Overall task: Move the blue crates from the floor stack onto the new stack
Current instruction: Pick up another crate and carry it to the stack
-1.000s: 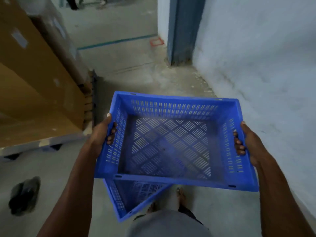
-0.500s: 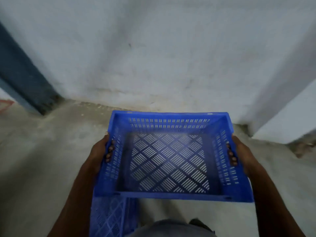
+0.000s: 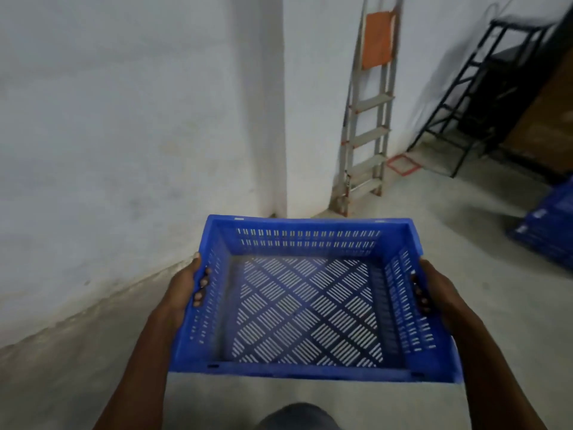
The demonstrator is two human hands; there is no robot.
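Note:
An empty blue crate (image 3: 307, 308) with a slotted bottom and slotted walls is held level in the air in front of me. My left hand (image 3: 186, 290) grips its left wall, fingers curled through the handle slot. My right hand (image 3: 434, 293) grips the right wall the same way. A stack of blue crates (image 3: 548, 231) stands on the floor at the right edge, partly cut off by the frame.
A white wall with a corner pillar (image 3: 273, 103) rises ahead. A folded metal stepladder (image 3: 366, 119) with an orange top leans against the wall. A black metal rack (image 3: 496, 88) stands at the back right. The bare concrete floor (image 3: 449, 206) lies between me and the crate stack.
My view has swung to the right while both hands kept hold of the crate. The crate left on the floor below has gone from view; the ladder, rack and another crate stack have appeared.

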